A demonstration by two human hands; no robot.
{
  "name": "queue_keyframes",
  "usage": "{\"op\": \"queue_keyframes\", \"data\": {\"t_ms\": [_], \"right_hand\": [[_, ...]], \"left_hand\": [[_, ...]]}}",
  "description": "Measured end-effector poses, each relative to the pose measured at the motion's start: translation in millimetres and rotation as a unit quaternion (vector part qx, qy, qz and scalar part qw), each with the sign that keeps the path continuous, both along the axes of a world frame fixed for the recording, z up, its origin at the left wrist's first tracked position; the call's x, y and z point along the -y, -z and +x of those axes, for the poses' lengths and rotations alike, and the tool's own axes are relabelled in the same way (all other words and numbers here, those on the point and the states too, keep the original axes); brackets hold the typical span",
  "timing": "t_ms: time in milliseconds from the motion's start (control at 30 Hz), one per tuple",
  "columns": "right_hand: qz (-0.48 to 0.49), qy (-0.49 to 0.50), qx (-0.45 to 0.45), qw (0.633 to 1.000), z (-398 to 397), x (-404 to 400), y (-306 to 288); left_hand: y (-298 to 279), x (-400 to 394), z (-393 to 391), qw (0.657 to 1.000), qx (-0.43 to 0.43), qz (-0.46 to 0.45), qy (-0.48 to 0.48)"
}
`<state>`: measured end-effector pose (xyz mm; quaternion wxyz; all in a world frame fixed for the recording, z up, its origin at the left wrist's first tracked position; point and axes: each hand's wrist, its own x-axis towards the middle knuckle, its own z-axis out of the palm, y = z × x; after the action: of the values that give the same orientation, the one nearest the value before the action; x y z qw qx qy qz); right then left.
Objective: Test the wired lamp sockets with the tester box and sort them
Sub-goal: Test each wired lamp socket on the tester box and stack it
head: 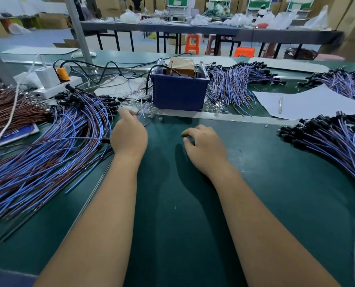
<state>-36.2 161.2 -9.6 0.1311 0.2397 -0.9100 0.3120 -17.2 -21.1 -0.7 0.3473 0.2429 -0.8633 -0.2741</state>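
Beside the socket pile (48, 141) at the desk's left edge, wires are pinched by the left hand (129, 135), likely for testing; the right hand (203, 146) is loosely curled, empty.

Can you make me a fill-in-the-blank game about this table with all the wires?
1. The tester box in the middle of the table is the colour ____.
2. A pen lies on a white sheet of ____.
3. The left hand reaches toward the little clear ____ in front of the box.
4. The right hand holds ____ and hangs over the green mat.

Missing words: blue; paper; bulbs; nothing
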Motion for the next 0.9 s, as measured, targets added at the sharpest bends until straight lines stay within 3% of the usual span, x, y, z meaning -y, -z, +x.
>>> {"op": "queue_keyframes", "data": {"t_ms": [100, 167, 267, 400, 500, 633, 700, 833, 900], "right_hand": [[-0.131, -0.026, 0.031, 0.991, 1, 3, -3], [-0.234, -0.034, 0.103, 0.966, 0, 5, -5], [-0.4, -0.074, 0.238, 0.882, -1, 5, -9], [-0.521, -0.08, 0.325, 0.786, -7, -3, -17], [-0.587, -0.079, 0.338, 0.731, -9, -9, -19], [-0.596, -0.048, 0.342, 0.725, -9, -17, -19], [-0.58, -0.025, 0.34, 0.74, -9, -18, -20], [-0.5, 0.014, 0.285, 0.817, -8, -18, -18], [-0.492, 0.028, 0.262, 0.83, -8, -19, -17]], "left_hand": [[-6, -16, 3, 0.991, -0.102, 0.012, 0.092], [-12, -30, 5, 0.97, -0.155, 0.08, 0.168], [-21, -52, 10, 0.888, -0.215, 0.238, 0.331], [-23, -75, 10, 0.793, -0.154, 0.369, 0.459], [-18, -87, 11, 0.776, -0.062, 0.386, 0.495], [-10, -94, 14, 0.783, 0.05, 0.328, 0.526], [-9, -99, 16, 0.783, 0.07, 0.304, 0.538], [-11, -108, 20, 0.833, 0.023, 0.221, 0.506], [-13, -110, 22, 0.86, -0.013, 0.149, 0.488]]}}
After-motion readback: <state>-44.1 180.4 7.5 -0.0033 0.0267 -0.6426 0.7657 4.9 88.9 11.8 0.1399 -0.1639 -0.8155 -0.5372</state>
